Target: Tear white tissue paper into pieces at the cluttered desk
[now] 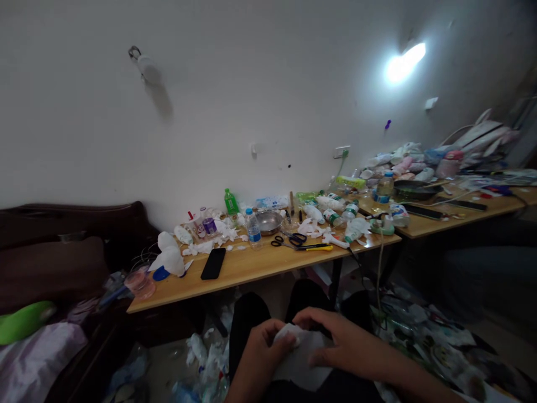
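Low in the view, over my lap, both hands hold a white sheet of paper. My left hand pinches its left edge with curled fingers. My right hand lies over its upper right part, fingers pressing the sheet. My dark trousers show beneath. The wooden table stands apart, well in front of my knees.
On the table lie a black phone, black scissors, a metal bowl, a water bottle, a green bottle and several white scraps. A second table at right carries a pan and clutter. Litter covers the floor; a dark sofa sits left.
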### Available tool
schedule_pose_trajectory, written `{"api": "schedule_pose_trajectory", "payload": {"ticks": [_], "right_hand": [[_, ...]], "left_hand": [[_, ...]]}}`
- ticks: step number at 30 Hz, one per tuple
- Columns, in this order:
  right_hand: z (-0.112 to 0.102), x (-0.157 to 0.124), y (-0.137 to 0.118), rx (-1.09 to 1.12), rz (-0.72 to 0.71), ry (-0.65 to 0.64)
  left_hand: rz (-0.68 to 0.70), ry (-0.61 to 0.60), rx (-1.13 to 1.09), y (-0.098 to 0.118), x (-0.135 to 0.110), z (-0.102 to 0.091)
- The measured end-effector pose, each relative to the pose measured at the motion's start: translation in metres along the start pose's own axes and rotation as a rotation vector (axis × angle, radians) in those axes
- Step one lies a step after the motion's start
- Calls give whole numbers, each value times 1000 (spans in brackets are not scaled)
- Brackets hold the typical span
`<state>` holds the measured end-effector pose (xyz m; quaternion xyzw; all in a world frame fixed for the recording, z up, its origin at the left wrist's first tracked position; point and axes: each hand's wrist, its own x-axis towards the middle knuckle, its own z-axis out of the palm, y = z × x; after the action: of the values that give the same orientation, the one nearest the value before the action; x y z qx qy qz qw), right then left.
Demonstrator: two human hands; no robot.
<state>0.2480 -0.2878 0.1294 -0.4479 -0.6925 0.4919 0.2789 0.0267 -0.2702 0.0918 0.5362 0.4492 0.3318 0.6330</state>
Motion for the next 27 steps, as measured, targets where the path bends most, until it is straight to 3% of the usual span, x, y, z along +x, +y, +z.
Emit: {"api": "schedule_pose_trajectory", "payload": {"ticks": [6, 12, 19, 24, 27], "right_hand": [[9, 10, 0, 65, -13, 10], [28, 26, 25, 288, 72, -42], [46, 38, 55, 472, 165, 175], [55, 39, 61, 620, 146, 325], [57, 36, 56, 614, 101, 394]], "left_hand": [[38, 24, 68, -1, -3, -3], [111, 89, 156, -2, 3, -9], [228, 461, 209, 2, -4, -14], [26, 129, 58, -21, -1, 14], [21, 187, -91, -36, 10, 28]]}}
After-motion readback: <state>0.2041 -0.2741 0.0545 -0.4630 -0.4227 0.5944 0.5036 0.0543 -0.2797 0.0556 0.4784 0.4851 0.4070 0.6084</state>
